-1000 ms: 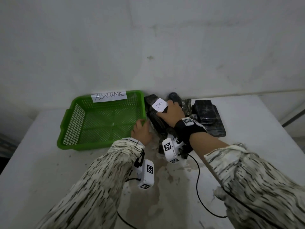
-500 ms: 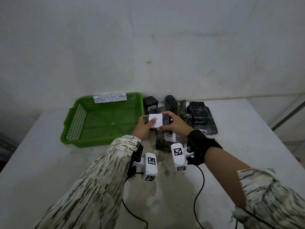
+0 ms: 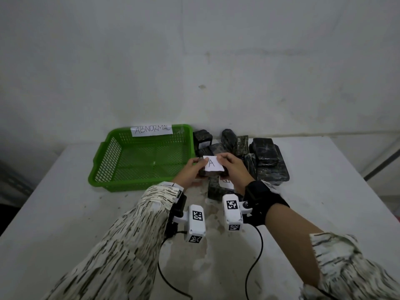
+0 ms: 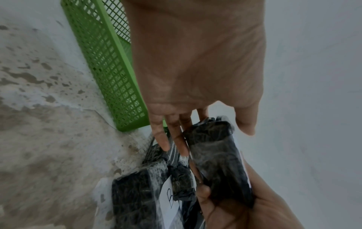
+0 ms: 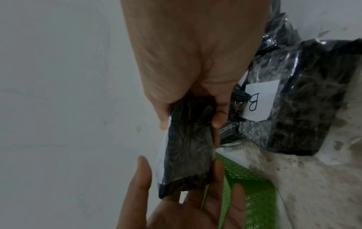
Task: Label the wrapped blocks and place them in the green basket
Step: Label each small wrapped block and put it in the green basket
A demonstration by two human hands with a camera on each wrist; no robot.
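Observation:
Both hands hold one black wrapped block (image 3: 213, 172) a little above the table, with a white label marked A (image 3: 212, 163) on its top. My left hand (image 3: 195, 167) takes its left end between thumb and straight fingers (image 4: 177, 139). My right hand (image 3: 227, 163) grips the right end, thumb and fingers curled round it (image 5: 219, 111). The green basket (image 3: 104, 169) stands just left of the hands, with a paper sign on its far wall. Another wrapped block with a B label (image 5: 256, 102) lies on the table below the right hand.
Several more black wrapped blocks (image 3: 267, 156) are piled against the wall right of the basket. The white table (image 3: 65, 213) is stained near the front centre. Cables run from both wrist cameras toward me.
The right hand has lifted the A-labelled block out of the pile and brought it nearer. The left hand has come off the table by the basket and taken its left end.

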